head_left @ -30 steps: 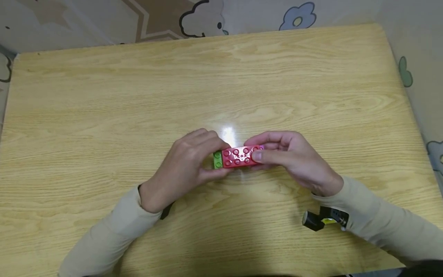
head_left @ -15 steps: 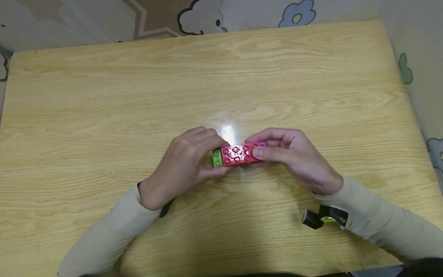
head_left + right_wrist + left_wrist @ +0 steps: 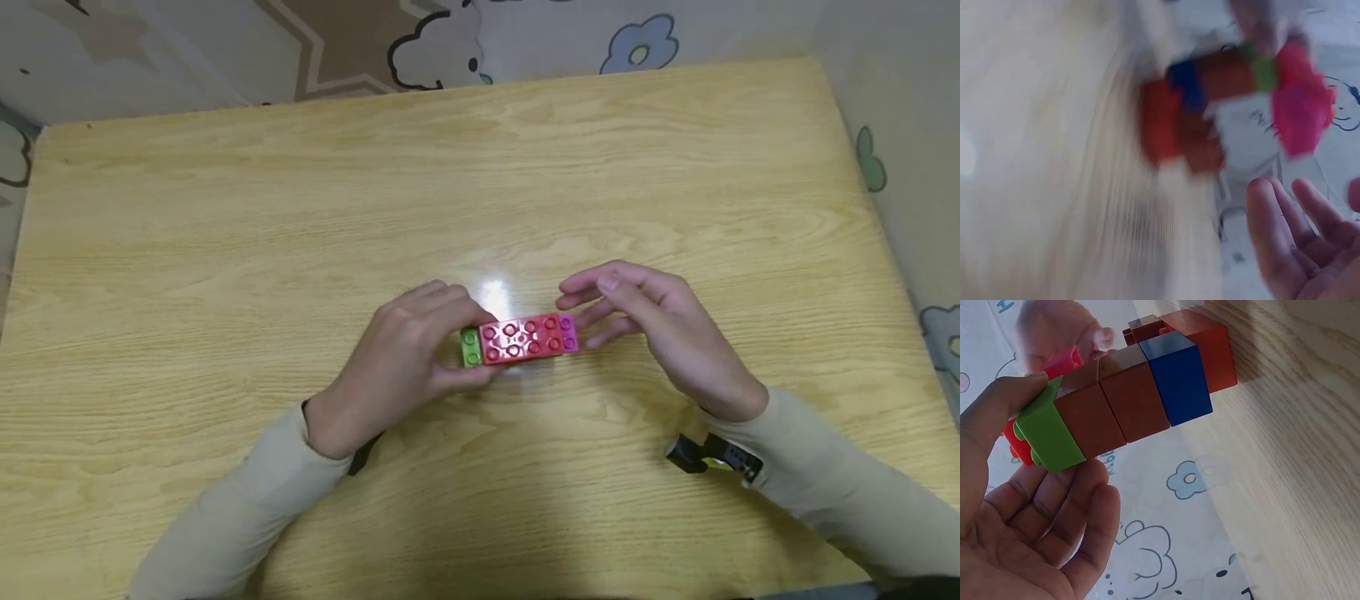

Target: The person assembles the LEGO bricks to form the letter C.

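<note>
A tower of toy building bricks stands in the middle of the table. Its top red brick (image 3: 522, 337) shows two rows of studs, with a green brick (image 3: 470, 347) under its left end and a magenta brick (image 3: 567, 333) under its right. My left hand (image 3: 405, 358) pinches the tower near the top, thumb and fingers on opposite sides. Lower down, the left wrist view shows brown bricks (image 3: 1094, 409), a blue brick (image 3: 1179, 378) and an orange-red brick (image 3: 1210, 353) at the base. My right hand (image 3: 667, 325) is just right of the magenta brick, fingers loose, holding nothing.
The wood-grain table (image 3: 300, 200) spreads out around the hands. Patterned walls (image 3: 540, 37) border its back and right side. A small black wrist camera (image 3: 712, 458) hangs from the right sleeve. The right wrist view is blurred.
My right hand has let go of the bricks' right end and drawn back to the right, uncovering the magenta brick. My left hand keeps its grip in the same place.
</note>
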The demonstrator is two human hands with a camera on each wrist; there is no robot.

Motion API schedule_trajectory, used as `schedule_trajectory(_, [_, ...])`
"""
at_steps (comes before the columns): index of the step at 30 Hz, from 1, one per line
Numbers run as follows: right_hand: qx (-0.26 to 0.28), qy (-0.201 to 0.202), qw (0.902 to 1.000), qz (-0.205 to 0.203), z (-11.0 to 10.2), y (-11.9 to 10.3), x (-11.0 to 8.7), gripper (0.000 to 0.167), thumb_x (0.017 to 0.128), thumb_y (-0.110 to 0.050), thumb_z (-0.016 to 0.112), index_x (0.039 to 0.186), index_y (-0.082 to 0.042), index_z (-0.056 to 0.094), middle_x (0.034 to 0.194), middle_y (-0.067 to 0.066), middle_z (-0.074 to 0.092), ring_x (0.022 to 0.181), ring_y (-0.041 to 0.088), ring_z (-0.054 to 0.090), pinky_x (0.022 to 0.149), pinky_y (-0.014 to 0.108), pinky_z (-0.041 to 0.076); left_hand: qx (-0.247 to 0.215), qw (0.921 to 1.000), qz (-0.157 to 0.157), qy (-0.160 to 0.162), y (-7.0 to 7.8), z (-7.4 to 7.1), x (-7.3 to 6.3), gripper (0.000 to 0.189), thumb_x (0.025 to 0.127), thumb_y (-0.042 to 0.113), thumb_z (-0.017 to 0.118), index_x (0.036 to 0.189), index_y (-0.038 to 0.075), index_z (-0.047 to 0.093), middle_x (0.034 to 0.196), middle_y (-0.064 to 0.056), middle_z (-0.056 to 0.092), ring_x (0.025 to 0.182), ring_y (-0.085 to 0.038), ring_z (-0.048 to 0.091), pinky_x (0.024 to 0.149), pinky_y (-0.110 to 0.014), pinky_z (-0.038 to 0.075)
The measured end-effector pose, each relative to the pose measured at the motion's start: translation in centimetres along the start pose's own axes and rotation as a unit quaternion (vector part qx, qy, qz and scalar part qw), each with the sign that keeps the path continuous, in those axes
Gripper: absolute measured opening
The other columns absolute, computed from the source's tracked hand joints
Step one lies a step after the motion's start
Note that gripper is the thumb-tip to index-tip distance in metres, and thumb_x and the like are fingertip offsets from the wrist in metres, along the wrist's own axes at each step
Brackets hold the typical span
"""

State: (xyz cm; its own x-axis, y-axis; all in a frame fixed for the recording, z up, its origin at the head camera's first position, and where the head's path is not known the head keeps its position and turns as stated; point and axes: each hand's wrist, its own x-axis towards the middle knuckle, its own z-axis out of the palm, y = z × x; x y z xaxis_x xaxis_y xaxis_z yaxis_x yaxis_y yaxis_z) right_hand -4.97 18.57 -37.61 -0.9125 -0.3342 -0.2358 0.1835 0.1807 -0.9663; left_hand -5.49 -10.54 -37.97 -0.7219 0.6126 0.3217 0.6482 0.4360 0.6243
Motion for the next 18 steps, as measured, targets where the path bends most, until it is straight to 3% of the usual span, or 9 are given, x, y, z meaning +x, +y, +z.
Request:
schedule_trajectory(3, [-0.126,-0.015,0.9914,-0.031,-0.8,0.8,0.1,0.026,0.113,-0.013,0.059,0.133,-0.004,0.073,0.125,0.010,0.074,0.103,0.028,0.072,0.084,0.037,0.061,0.000,1.0000,0.002,0.002,-0.1,0.1,-0.1,0.038,0.077,0.016,0.101,0.101,0.003,0.074,0.091,-0.003,0.070,0.085,-0.023,0.065,0.078,-0.039,0.056])
schedule_trajectory(5, [-0.213,-0.052,0.9742,-0.052,-1.0,1.5,0.3,0.032,0.106,-0.007,0.067,0.138,-0.008,0.071,0.120,0.004,0.075,0.100,0.020,0.071,0.083,0.035,0.060,0.001,1.0000,0.002,0.003,-0.1,0.0,-0.1,0.037,0.078,0.016,0.100,0.101,0.003,0.074,0.091,-0.003,0.070,0.085,-0.023,0.065,0.078,-0.039,0.056])
schedule_trajectory(8, [-0.312,-0.105,0.9401,-0.088,-0.8,2.4,0.6,0.044,0.098,-0.012,0.079,0.141,-0.012,0.069,0.110,-0.005,0.071,0.092,0.011,0.066,0.080,0.036,0.059,0.002,1.0000,0.002,0.005,0.0,0.0,-0.2,0.038,0.077,0.016,0.101,0.101,0.003,0.074,0.092,-0.003,0.071,0.085,-0.021,0.065,0.078,-0.038,0.057])
schedule_trajectory(11, [-0.359,-0.118,0.9189,-0.114,0.0,2.9,1.0,0.045,0.094,-0.025,0.087,0.135,-0.014,0.072,0.102,-0.010,0.068,0.087,0.008,0.064,0.078,0.039,0.058,-0.002,1.0000,0.001,0.008,0.0,0.0,-0.2,0.040,0.076,0.016,0.101,0.102,0.004,0.074,0.093,-0.003,0.072,0.085,-0.020,0.065,0.077,-0.036,0.056])
schedule_trajectory(18, [-0.403,-0.071,0.9001,-0.151,1.5,3.2,1.3,0.033,0.090,-0.022,0.091,0.116,-0.010,0.077,0.104,-0.002,0.076,0.090,0.017,0.072,0.078,0.045,0.061,-0.015,0.9998,-0.011,0.003,0.1,-0.2,-0.1,0.036,0.078,0.014,0.100,0.102,0.004,0.075,0.093,-0.001,0.072,0.085,-0.018,0.064,0.078,-0.035,0.056])
